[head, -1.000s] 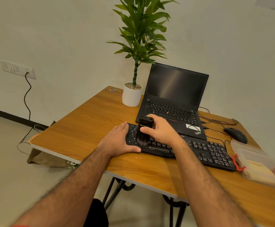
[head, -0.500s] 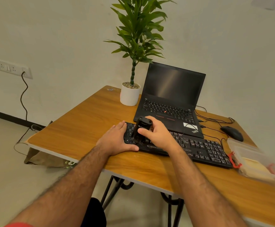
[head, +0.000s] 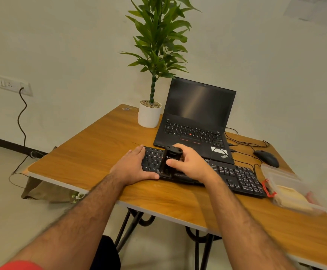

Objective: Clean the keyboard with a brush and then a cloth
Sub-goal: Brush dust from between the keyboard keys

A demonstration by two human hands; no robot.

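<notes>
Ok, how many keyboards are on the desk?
2: the external keyboard under both hands near the front edge, and the laptop's built-in keyboard directly behind it.

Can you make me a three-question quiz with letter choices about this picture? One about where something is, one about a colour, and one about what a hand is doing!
1. Where is the plant pot?
A. left of the laptop
B. on the floor
C. in the plastic box

2. What colour is the mouse?
A. white
B. black
C. red

3. What is the right hand doing?
A. resting flat on the table
B. holding the brush on the keyboard
C. touching the mouse

Answers: 1 A, the pot stands on the table beside the laptop's left edge. 2 B, it looks black. 3 B, fingers wrap the brush.
</notes>
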